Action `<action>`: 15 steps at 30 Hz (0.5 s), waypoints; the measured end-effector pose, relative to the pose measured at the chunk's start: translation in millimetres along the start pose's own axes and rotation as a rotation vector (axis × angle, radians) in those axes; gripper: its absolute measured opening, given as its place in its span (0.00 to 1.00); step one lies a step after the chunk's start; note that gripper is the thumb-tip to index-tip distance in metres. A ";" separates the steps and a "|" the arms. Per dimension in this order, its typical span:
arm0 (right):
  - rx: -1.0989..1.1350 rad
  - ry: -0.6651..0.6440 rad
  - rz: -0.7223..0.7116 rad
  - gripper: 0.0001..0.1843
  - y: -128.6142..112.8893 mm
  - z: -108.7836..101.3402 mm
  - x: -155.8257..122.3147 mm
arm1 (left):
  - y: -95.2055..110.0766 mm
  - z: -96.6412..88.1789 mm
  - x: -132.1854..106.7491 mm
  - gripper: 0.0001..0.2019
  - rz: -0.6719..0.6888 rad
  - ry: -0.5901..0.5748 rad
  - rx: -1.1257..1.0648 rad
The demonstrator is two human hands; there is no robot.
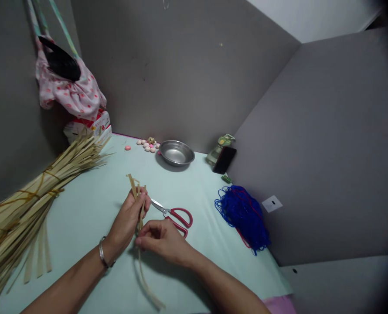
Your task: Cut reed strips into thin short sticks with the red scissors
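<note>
Several flat straw strips [133,185] stand up out of my left hand [133,211], whose fingers are wrapped round them. Just below it, my right hand [164,242] is closed in a pinch at the lower part of the strips. From there a long strip end [143,279] hangs down and curves toward the front of the table. Red-handled scissors [181,216] lie on the table right behind my hands, partly hidden by the right one. A large tied bundle of dry straw strips [43,187] lies at the left.
A steel bowl [177,153] stands at the back beside several pink and white pebble-like pieces [147,147]. At the right are a blue cord bundle [244,218], a phone [225,160] and a greenish jar [214,153]. A spotted cloth bag [71,93] hangs above boxes [102,124]. Grey walls enclose the table.
</note>
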State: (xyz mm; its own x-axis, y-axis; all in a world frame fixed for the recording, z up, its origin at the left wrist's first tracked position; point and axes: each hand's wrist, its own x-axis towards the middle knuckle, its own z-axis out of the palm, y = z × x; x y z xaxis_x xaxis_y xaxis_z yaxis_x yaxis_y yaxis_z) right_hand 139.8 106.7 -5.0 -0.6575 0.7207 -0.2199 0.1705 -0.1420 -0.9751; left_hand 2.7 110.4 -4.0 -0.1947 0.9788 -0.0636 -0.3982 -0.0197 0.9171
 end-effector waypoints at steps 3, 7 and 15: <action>-0.051 0.044 -0.068 0.05 4.0 1.2 1.9 | -0.5 0.1 -0.3 0.11 -0.028 -0.031 -0.073; -0.287 0.138 -0.144 0.07 2.5 -4.5 0.5 | 3.4 -1.1 0.6 0.13 -0.089 -0.097 -0.224; -0.289 0.279 -0.177 0.08 9.4 -9.8 4.7 | 8.7 -0.1 -1.8 0.14 -0.154 -0.206 -0.376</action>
State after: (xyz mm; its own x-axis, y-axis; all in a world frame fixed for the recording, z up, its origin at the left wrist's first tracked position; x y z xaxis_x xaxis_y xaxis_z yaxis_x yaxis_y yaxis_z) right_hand 145.5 115.4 -14.9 -0.4787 0.8780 0.0051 0.2976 0.1677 -0.9398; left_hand -0.5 108.4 4.1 0.0598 0.9955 -0.0736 -0.7141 0.0942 0.6937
